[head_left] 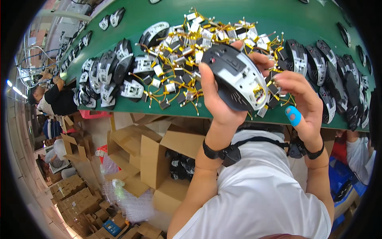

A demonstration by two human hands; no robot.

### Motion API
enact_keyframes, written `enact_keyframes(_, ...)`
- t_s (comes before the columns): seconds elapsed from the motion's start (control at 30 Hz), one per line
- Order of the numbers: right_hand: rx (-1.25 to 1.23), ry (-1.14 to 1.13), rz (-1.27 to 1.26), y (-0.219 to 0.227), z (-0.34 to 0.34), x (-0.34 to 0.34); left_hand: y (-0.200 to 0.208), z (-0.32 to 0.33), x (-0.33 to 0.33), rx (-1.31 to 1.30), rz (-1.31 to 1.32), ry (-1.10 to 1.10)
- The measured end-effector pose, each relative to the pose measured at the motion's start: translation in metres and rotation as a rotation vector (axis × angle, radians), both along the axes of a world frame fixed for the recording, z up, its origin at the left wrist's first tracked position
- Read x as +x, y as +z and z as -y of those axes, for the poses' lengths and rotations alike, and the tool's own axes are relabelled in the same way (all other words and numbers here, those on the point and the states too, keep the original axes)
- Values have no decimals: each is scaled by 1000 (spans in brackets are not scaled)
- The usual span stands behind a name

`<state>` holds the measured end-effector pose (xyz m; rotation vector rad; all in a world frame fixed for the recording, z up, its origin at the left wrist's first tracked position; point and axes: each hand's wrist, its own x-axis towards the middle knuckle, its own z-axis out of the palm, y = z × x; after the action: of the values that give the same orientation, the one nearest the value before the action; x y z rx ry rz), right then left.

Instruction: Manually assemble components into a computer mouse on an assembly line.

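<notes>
My left hand (219,99) grips a computer mouse body (234,73), its thumb on the near side and its fingers wrapped round the far side. The body has a black shell and a white inner frame, with thin wires and yellow tape showing in an opening (259,92) at its lower right end. Just right of it, my right hand (304,99) is raised with fingers curved and thumb apart, and I see nothing in it. A blue cover (293,116) wraps its thumb. Behind both hands lies a loose heap of small wired battery packs (175,73).
More mouse bodies stand in clusters on the green table (131,20), at left (99,75) and right (334,75). Below the table edge is an open cardboard box (153,159) with dark parts inside. Other people sit at far left (55,97) and right (360,153).
</notes>
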<state>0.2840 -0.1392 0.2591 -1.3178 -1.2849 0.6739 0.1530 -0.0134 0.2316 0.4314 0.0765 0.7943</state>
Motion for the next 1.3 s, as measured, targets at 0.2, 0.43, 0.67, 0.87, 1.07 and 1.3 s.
enact_keyframes(0.2, 14, 177, 184, 34, -23, 3, 38, 21, 24, 620, -290, 291)
enact_keyframes(0.43, -161, -79, 512, 58, -64, 92, 19, -9, -5, 1051, -619, 137)
enact_keyframes(0.67, -692, -437, 1246, -8, -24, 398, 23, 6, -44, 811, -580, 147)
enact_keyframes(0.87, -841, -440, 1134, -33, -148, 388, -1, 0, -123, 659, -722, 485)
enact_keyframes(1.07, -554, -353, 1103, -55, -158, 466, -18, 3, -121, 493, -586, 525)
enact_keyframes(1.3, -643, -298, 907, -43, -188, 385, -25, 23, -111, 531, -624, 589)
